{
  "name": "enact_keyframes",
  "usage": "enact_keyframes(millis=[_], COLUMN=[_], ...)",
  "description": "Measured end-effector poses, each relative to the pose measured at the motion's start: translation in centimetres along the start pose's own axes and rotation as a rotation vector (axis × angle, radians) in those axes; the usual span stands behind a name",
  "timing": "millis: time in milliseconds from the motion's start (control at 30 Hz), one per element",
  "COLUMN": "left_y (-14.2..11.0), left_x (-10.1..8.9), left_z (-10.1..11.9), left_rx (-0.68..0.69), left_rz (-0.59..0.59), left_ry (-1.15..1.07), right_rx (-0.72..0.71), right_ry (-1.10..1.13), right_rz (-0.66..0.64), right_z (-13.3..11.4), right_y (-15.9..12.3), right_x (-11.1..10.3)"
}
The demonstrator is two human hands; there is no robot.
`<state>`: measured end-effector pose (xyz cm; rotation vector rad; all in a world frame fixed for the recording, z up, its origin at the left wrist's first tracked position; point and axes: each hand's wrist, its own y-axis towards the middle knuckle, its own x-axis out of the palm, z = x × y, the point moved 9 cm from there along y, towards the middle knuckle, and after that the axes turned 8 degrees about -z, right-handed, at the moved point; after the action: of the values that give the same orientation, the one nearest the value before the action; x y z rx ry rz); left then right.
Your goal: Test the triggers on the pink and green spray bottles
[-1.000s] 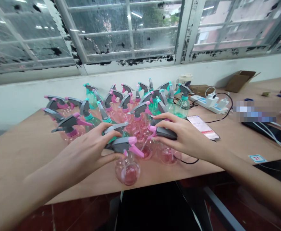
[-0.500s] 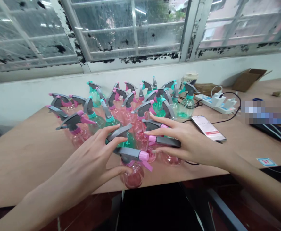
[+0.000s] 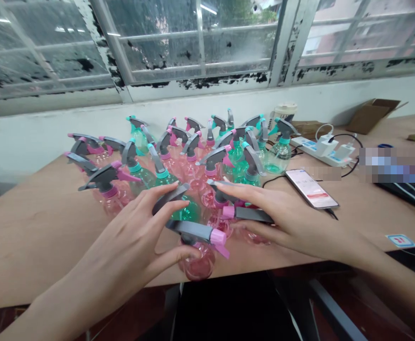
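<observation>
A pale wooden table (image 3: 30, 237) bears clustered pink and green clear-plastic spray bottles (image 3: 197, 260). Above the front bottles, the left hand (image 3: 136, 227) arches, thumb and fingers wide apart; the right hand (image 3: 292, 218) reaches inward, fingers spread around pink-nozzled grey heads.

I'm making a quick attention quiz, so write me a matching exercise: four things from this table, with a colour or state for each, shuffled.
1. phone
2. cardboard box
3. power strip
4. frontmost spray bottle

A. white, with plugs in it
B. pink, at the left hand
C. screen lit
D. brown, flap sticking out

Pairs: 1-C, 2-D, 3-A, 4-B
</observation>
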<state>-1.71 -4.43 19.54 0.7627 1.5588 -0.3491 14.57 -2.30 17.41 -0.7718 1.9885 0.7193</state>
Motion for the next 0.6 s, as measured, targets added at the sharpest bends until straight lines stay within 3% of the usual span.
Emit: enact_keyframes(millis=[300,600], left_y=[-0.66,-0.25], left_x=[0.63,0.06], left_z=[-0.38,0.25], left_rx=[0.024,-0.045], left_rz=[-0.023,0.163], left_ry=[-0.144,-0.208], right_rx=[0.003,0.072], right_ry=[-0.008,-0.137], right_rz=[-0.059,0.183], right_z=[0.08,-0.10], right_y=[0.24,-0.32], right_x=[-0.14,-0.66])
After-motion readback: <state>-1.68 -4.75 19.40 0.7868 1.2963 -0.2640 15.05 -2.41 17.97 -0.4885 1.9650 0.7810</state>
